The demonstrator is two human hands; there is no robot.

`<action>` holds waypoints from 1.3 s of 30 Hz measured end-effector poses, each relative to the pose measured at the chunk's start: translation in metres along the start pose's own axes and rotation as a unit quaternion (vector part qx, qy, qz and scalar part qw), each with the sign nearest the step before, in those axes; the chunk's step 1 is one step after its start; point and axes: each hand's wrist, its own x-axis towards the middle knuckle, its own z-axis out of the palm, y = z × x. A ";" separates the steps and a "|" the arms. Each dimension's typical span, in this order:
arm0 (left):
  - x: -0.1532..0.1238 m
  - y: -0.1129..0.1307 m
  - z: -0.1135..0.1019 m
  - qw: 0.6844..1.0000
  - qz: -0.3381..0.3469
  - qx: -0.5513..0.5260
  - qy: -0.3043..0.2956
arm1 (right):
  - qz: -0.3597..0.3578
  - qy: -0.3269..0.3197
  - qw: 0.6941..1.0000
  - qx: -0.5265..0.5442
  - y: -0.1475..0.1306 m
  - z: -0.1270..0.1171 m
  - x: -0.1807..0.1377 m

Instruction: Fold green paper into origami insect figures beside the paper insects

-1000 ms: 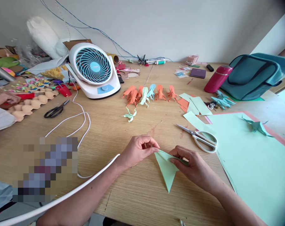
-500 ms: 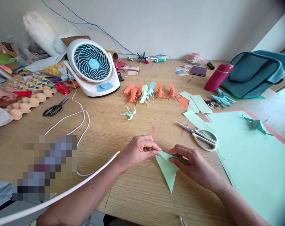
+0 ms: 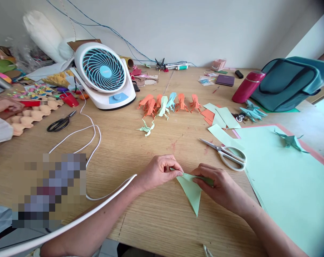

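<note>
A folded piece of light green paper (image 3: 192, 191) is held between both hands just above the table's near part, its long point hanging toward me. My left hand (image 3: 162, 169) pinches its upper left corner between thumb and fingers. On the other side, my right hand (image 3: 214, 180) grips the upper right part, thumb in front and fingers behind, partly hiding the paper. White-handled scissors (image 3: 231, 157) lie beyond my right hand. Farther back stands a row of folded paper figures in orange (image 3: 181, 102), pale green (image 3: 163, 107) and blue (image 3: 172, 101). One small green figure (image 3: 146, 127) lies nearer.
Large green sheets (image 3: 282, 178) cover the right side, with a teal paper figure (image 3: 292, 140) on top. A white cable (image 3: 97, 212) crosses over my left forearm. A fan (image 3: 104, 76), black scissors (image 3: 61, 122) and another person's hand (image 3: 8, 106) are left; a pink bottle (image 3: 248, 86) stands right.
The hanging point of the green paper has swung slightly right and up. Both hands keep their grip in nearly the same place. The view has shifted a little.
</note>
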 end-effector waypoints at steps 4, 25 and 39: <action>-0.004 0.001 0.010 1.000 0.007 0.020 0.021 | -0.045 0.038 0.995 -0.076 -0.004 0.004 0.001; -0.005 0.000 0.010 0.986 -0.092 -0.136 0.022 | 0.008 0.036 0.999 0.029 -0.005 0.001 0.001; -0.006 0.007 0.008 0.995 0.053 0.085 0.023 | -0.052 0.046 0.997 -0.045 -0.006 0.008 0.002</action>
